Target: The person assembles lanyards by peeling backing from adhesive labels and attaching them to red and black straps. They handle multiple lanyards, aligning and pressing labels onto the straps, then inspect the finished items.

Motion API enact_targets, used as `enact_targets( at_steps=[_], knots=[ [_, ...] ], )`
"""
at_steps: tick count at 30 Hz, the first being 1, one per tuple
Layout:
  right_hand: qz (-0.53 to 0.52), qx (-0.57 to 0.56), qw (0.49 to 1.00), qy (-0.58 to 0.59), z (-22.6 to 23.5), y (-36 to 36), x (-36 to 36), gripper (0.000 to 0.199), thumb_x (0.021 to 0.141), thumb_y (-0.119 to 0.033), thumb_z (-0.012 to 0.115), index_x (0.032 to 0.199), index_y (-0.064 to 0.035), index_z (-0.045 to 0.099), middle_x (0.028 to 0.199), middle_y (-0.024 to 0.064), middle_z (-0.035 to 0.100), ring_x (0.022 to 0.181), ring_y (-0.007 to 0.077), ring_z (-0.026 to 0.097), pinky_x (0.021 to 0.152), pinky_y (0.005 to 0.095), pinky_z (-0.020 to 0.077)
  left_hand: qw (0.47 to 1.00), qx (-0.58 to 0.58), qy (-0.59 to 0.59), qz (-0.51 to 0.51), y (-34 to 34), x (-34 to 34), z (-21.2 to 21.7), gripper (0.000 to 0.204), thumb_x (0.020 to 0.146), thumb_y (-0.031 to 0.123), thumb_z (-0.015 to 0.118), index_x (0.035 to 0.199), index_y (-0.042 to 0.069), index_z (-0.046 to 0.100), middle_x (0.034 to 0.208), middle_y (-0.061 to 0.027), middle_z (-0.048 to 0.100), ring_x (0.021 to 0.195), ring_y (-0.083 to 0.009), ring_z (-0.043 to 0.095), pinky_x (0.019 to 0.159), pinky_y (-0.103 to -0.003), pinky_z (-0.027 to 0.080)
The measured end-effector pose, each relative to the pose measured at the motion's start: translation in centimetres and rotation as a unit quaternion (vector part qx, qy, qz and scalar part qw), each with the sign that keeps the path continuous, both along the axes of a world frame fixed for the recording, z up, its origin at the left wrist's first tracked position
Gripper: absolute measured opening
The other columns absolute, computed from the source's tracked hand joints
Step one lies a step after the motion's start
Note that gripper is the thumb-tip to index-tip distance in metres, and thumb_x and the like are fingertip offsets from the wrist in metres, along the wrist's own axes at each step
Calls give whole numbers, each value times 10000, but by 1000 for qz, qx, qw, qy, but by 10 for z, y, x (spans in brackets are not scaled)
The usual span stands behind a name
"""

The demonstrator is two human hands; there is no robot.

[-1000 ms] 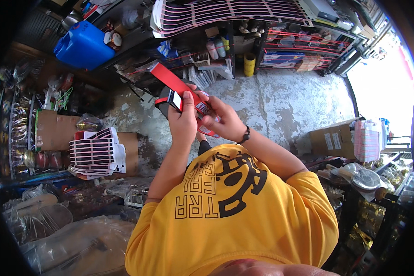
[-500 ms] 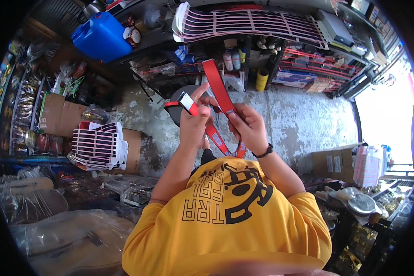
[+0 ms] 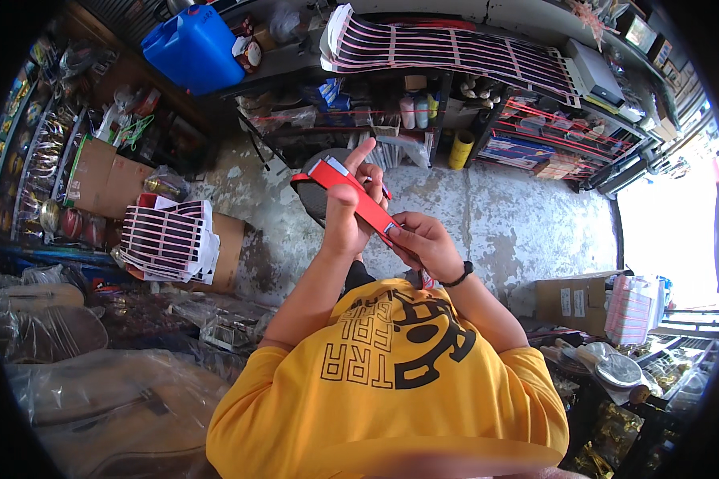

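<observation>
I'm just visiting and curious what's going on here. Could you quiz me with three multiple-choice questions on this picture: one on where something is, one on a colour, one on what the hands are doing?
1. Where is the blue jerrycan?
A. on a shelf at upper left
B. on the floor by the cardboard box
C. in the person's lap

2. What colour is the strip being held?
A. green
B. red
C. white

3. How is the strip held?
A. lying loose on the floor
B. by one hand only
C. by both hands

Answers: 1 A, it sits on the shelf up left. 2 B, the strip is plainly red. 3 C, the left hand and right hand both grip it.
</observation>
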State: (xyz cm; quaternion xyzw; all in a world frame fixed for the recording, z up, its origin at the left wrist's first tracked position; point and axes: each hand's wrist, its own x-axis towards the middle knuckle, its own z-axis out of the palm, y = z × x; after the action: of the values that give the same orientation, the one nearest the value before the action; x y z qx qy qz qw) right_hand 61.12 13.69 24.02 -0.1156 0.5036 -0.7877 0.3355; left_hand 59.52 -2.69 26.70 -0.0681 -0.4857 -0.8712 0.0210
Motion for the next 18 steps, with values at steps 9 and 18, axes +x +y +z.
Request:
enact_targets(
  at_steps=[9,18],
  knots=[
    [-34,20,999,-23,-5,-8,4,247,958,-188,549,1102,11,574,626,8,555,409,33,400,391,179,291,992,-7,-44,116,2,-1,0,410,854,399,688,1036,73,520,798,5,488,693,-81,455,620,-245,401],
    [44,2,999,4,-14,0,-23,212,957,-201,570,1085,-38,528,626,-24,551,435,37,454,405,184,318,987,-21,-20,159,12,-1,7,401,951,387,556,767,33,522,770,-51,543,728,-138,492,700,-292,399]
  ],
)
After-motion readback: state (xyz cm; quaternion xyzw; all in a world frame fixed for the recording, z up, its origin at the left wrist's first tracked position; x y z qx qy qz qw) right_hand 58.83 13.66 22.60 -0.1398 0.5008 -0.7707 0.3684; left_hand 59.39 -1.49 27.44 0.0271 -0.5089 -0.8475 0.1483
